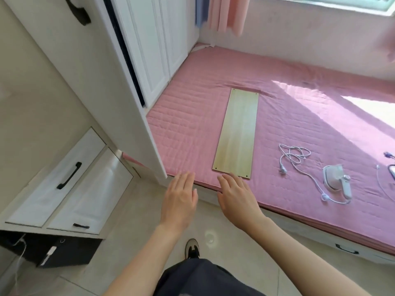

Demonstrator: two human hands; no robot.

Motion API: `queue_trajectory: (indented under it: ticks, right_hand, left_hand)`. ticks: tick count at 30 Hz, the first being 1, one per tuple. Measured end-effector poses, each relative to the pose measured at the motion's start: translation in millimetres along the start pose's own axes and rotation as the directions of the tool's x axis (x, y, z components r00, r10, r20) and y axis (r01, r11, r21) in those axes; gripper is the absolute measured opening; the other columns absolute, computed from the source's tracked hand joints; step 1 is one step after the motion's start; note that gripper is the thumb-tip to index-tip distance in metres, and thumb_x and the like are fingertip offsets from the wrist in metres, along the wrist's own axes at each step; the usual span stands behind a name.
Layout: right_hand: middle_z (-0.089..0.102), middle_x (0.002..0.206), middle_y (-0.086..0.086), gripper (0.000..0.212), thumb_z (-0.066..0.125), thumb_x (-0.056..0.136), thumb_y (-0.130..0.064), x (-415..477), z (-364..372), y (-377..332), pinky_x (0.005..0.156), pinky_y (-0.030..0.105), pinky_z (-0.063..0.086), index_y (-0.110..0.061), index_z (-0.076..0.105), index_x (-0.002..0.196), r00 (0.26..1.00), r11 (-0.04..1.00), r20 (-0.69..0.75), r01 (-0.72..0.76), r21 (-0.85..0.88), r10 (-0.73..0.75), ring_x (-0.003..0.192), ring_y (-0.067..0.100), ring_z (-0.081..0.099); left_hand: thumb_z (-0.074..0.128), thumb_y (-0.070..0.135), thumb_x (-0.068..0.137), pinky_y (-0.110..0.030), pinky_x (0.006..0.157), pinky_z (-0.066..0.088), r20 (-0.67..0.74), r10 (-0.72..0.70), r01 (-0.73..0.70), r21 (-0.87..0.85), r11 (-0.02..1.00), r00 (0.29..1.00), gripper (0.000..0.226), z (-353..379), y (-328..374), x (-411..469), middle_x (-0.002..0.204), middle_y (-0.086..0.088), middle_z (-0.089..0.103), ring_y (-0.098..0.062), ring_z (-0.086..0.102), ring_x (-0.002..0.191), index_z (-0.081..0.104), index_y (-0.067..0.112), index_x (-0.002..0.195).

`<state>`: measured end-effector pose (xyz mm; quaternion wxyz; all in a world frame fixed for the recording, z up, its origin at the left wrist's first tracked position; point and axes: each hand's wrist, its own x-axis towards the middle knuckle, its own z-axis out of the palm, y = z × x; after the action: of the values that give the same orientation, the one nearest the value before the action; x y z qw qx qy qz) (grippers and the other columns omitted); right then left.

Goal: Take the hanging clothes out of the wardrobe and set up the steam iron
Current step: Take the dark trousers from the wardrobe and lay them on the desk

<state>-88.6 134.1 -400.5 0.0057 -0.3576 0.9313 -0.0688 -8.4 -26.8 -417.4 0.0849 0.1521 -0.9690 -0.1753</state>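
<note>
Pink quilted bedding covers the mattress (299, 129), which fills the right half of the view, with sunlight falling across its far right part. On it lies a pale wooden board (237, 133), set lengthwise away from the person, its near end close to the mattress edge. To the right of the board, apart from it, sits a white steam iron (337, 180), its white cord (296, 157) partly bundled in loose loops between board and iron, with the plug at the near side. The left hand (179, 197) and the right hand (237, 195) are both held out flat, palms down, fingers spread a little and holding nothing, over the near edge of the mattress. At left stands the white wardrobe (149, 50); its door (89, 82) stands open, its lower corner just beside the left hand. Any clothes inside cannot be made out. Below are white drawers (64, 184) with black handles.
</note>
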Motion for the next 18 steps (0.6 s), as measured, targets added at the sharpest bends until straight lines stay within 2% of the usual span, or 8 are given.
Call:
queue_trajectory:
  ticks: [5,10,18]
  right_hand:
    - [0.061,0.121,0.012,0.044,0.063,0.086,-0.024,59,4,7,0.099,0.044,0.046,-0.004,0.055,0.124,1.0,1.0,-0.008,0.01,0.018,-0.01,0.119,0.035,0.054]
    - [0.062,0.119,0.012,0.044,0.065,0.085,-0.025,109,7,17,0.096,0.044,0.048,-0.003,0.057,0.122,0.999,0.999,-0.025,0.038,0.038,-0.037,0.117,0.035,0.055]
    - [0.057,0.128,0.013,0.047,0.06,0.089,-0.027,208,8,46,0.104,0.047,0.042,-0.003,0.052,0.129,0.99,0.989,0.005,0.143,0.044,-0.144,0.126,0.036,0.047]
  left_hand:
    - [0.056,0.019,0.092,-0.037,0.113,0.028,-0.009,0.015,-0.015,0.038,0.999,1.0,0.046,-3,-17,53,0.138,-0.01,0.053,-0.027,0.043,0.133,0.05,0.006,0.136]
    - [0.058,0.016,0.09,-0.037,0.112,0.029,-0.003,0.001,0.0,0.047,0.999,1.0,0.044,-2,-26,98,0.135,-0.01,0.056,-0.029,0.046,0.131,0.052,0.006,0.132]
    - [0.052,0.018,0.093,-0.037,0.115,0.029,0.011,-0.088,0.087,0.074,0.993,0.996,0.046,1,-27,184,0.142,-0.005,0.048,-0.024,0.036,0.137,0.046,0.011,0.138]
